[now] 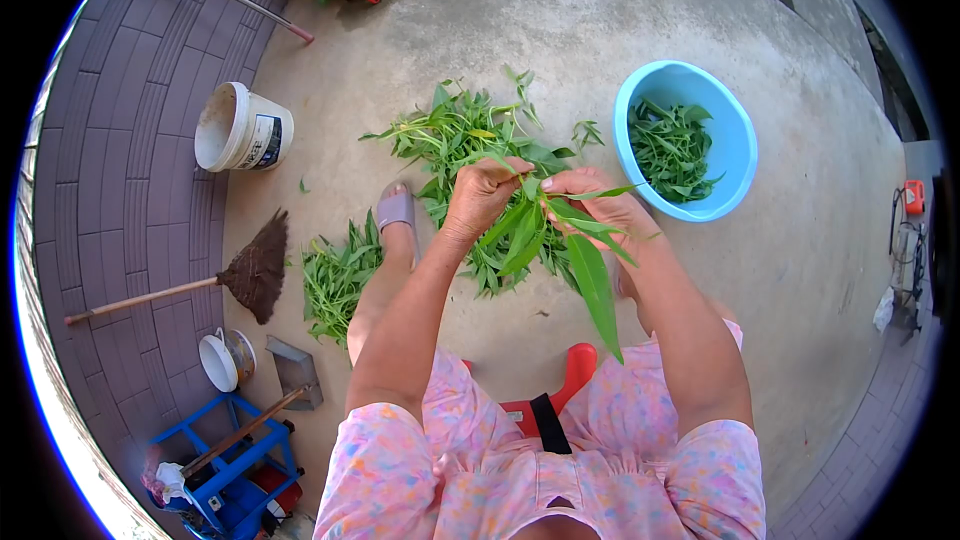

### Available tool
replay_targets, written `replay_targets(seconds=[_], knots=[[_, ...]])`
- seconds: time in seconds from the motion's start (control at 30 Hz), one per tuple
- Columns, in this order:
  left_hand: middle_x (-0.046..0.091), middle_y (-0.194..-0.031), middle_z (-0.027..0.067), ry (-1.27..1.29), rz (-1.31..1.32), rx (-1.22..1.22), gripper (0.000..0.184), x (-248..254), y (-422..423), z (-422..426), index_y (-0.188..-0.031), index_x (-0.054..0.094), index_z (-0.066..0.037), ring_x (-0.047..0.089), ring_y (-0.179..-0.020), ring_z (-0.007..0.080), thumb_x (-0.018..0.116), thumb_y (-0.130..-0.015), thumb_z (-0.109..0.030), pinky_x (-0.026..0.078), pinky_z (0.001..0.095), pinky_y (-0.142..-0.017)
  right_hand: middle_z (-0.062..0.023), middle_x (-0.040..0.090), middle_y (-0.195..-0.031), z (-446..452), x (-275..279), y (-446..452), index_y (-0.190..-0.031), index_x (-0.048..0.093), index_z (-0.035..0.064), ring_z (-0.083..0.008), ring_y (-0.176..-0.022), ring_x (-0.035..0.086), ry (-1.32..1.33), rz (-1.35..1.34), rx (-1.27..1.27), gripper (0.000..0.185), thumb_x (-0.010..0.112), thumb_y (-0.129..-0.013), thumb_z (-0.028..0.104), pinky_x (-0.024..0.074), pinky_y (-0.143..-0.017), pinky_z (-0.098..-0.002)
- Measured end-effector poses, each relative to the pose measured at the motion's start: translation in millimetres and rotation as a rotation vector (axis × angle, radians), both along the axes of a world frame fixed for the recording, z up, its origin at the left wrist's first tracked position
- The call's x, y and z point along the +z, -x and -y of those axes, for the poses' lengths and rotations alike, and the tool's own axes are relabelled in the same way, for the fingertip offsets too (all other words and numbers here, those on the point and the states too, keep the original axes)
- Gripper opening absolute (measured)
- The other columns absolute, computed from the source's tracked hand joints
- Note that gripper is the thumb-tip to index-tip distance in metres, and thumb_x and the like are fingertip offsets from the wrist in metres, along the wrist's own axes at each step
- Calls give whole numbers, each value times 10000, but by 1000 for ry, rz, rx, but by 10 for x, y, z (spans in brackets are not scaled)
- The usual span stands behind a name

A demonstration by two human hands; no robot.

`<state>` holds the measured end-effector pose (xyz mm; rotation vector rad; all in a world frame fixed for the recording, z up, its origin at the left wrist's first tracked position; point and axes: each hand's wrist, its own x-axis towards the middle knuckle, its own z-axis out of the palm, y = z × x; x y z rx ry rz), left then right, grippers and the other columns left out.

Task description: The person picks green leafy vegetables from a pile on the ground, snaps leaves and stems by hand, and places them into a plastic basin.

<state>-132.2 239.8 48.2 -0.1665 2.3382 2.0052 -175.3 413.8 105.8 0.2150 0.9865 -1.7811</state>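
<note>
My left hand (484, 192) is closed in a pinch on a stem of leafy greens, above a loose green pile (455, 145) on the concrete floor. Close beside it, my right hand (598, 202) pinches the same leafy sprig (525, 225), whose long leaves hang down over my right wrist. To the right stands a light blue basin (738, 145) with picked leaves (672, 150) inside. A smaller heap of greens (338, 280) lies by my left foot.
On the left are a white bucket (262, 135), a broom (256, 270), a small white pail (228, 358), a dustpan (293, 375) and a blue frame (245, 465). A red seat part (578, 370) shows between my legs. A red object (914, 197) is far right.
</note>
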Motion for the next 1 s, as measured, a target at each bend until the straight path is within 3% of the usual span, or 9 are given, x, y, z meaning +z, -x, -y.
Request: replay_targets(seconds=[0.07,0.23,0.37,0.4,0.43,0.47,0.6,0.9,1.0], knots=[[616,-820,65,172,-120,-3,166,48,17,4,-822,642,-62,556,-696,160,586,-677,-4,446,261,-657,-49,554,-586,21,113,-10,-703,558,36,-106,-424,488,-44,-10,-1,88,572,-708,123,355,-348,-222],[610,-790,60,127,-128,-7,173,52,46,15,-826,645,-63,543,-730,155,599,-669,-5,436,257,-677,-73,561,-604,13,174,10,-697,545,4,-135,-491,548,-25,169,-42,58,550,-702,62,451,-435,-232],[600,-775,32,29,-30,-4,151,130,36,-11,-831,643,-52,531,-721,126,611,-688,-15,426,243,-678,-79,561,-611,7,-9,51,-707,534,-7,-132,-496,547,17,268,-4,77,532,-712,69,454,-448,-230],[600,-775,32,29,-29,-4,151,119,40,-6,-831,643,-52,531,-721,126,611,-688,-15,426,243,-678,-56,520,-577,34,19,49,-706,525,17,-110,-437,480,9,283,-13,114,522,-726,129,385,-374,-210],[595,-765,18,-196,80,-9,139,102,47,2,-833,640,-44,523,-710,105,608,-700,-17,421,231,-674,-33,479,-543,50,46,49,-706,516,41,-87,-379,413,0,299,-23,153,512,-739,190,315,-300,-190],[590,-755,3,-422,190,-14,127,90,51,6,-835,636,-36,515,-699,84,605,-712,-19,415,218,-670,-33,479,-543,53,67,54,-706,516,41,-87,-379,413,0,299,-23,153,512,-739,190,315,-300,-190],[582,-752,-6,-381,121,-3,115,129,35,-44,-837,628,-17,502,-681,58,598,-727,-30,405,196,-643,-20,472,-549,43,135,71,-714,513,42,-83,-401,409,58,254,-54,173,477,-773,201,323,-329,-186],[588,-716,9,-409,250,1,123,9,49,-54,-850,622,-18,499,-654,70,593,-737,-54,404,198,-614,-28,490,-578,14,27,113,-711,490,39,-78,-414,416,241,405,-111,182,455,-783,202,324,-342,-175],[607,-796,32,-410,237,-31,163,4,47,-38,-901,603,-2,542,-723,98,581,-752,-65,435,219,-687,-43,483,-576,16,25,116,-704,484,27,-82,-415,412,259,449,-143,179,455,-774,190,306,-322,-176]])
